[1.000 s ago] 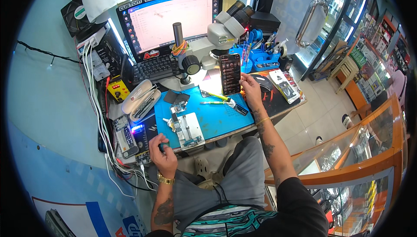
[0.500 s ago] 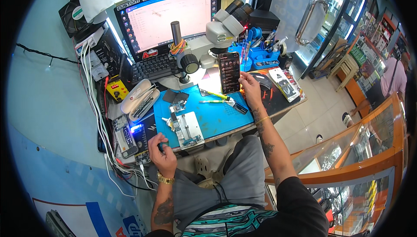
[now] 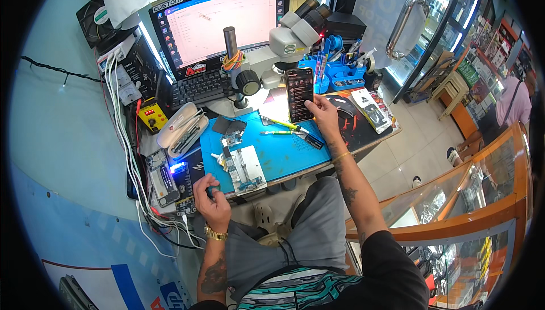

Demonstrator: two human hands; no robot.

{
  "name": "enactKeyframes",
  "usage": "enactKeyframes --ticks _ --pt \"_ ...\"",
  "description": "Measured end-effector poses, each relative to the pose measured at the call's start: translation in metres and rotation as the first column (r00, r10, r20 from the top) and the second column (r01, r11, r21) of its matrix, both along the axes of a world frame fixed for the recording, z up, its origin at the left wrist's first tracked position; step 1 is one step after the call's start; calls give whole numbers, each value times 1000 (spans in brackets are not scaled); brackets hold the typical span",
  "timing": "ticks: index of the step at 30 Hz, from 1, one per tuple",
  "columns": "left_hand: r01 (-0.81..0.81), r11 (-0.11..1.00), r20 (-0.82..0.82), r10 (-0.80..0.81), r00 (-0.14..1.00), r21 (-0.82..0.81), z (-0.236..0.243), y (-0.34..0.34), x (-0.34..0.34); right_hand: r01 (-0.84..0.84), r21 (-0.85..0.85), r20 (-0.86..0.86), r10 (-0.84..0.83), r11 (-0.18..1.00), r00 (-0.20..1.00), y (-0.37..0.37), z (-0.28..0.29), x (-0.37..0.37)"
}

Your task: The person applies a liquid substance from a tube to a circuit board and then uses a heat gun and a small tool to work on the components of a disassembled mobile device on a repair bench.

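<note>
"What did the room show at the left?"

"A pale blue wall (image 3: 57, 128), then white cables (image 3: 126, 145) running down beside a yellow-fronted box (image 3: 152, 118)."

"And on the left part of the desk?"

"A phone frame (image 3: 164, 184) lay nearest the cables, with an open case (image 3: 183, 131) of slim tools just beyond. A monitor (image 3: 221, 26) stood at the far side, the keyboard (image 3: 198, 90) before it."

"What was the left hand (image 3: 213, 203) doing?"

"It hung at the desk's near edge, fingers loosely curled. Something dark teal (image 3: 213, 191) showed by the fingertips; I couldn't tell whether it was gripped."

"To its right?"

"A metal holder (image 3: 244, 169) on the near left part of a blue mat (image 3: 284, 159). Two slim tools (image 3: 278, 133) lay farther right, and a microscope (image 3: 292, 43) rose behind."

"Where was the phone (image 3: 298, 86)?"

"Upright over the mat's far side, screen lit, in front of the microscope. The right hand (image 3: 326, 114) was closed on its lower right side, thumb over the screen, other fingers mostly hidden."

"Beyond that?"

"A black mouse (image 3: 344, 107), a flat package (image 3: 372, 111), then a glass display case (image 3: 448, 193). A person in pink (image 3: 515, 103) was at the far right."
</note>
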State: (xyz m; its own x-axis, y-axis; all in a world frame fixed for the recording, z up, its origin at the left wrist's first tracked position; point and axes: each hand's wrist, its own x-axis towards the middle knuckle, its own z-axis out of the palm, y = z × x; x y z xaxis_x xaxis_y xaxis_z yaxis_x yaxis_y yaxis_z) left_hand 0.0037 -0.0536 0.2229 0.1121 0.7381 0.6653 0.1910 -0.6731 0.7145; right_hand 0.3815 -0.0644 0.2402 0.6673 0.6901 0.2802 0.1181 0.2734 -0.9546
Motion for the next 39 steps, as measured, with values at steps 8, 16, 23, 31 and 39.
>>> enactKeyframes --ticks 8,16,23,31,39 --pt "3 1000 17 -3 1000 2 1 0 1 39 -50 75 -35 998 997 3 3 -3" --pt "-2 1000 -5 2 1000 -1 2 -1 0 -110 -177 121 133 978 984 -25 6 17" --pt "7 1000 35 -7 999 -6 -1 0 0 -106 -309 301 203 945 932 -31 3 18" --pt "-16 1000 -9 17 1000 20 2 -1 -2 304 -74 789 -131 950 600 -23 59 -22" --pt "-38 999 6 37 999 25 1 0 0 402 71 979 -141 913 149 4 91 -46"
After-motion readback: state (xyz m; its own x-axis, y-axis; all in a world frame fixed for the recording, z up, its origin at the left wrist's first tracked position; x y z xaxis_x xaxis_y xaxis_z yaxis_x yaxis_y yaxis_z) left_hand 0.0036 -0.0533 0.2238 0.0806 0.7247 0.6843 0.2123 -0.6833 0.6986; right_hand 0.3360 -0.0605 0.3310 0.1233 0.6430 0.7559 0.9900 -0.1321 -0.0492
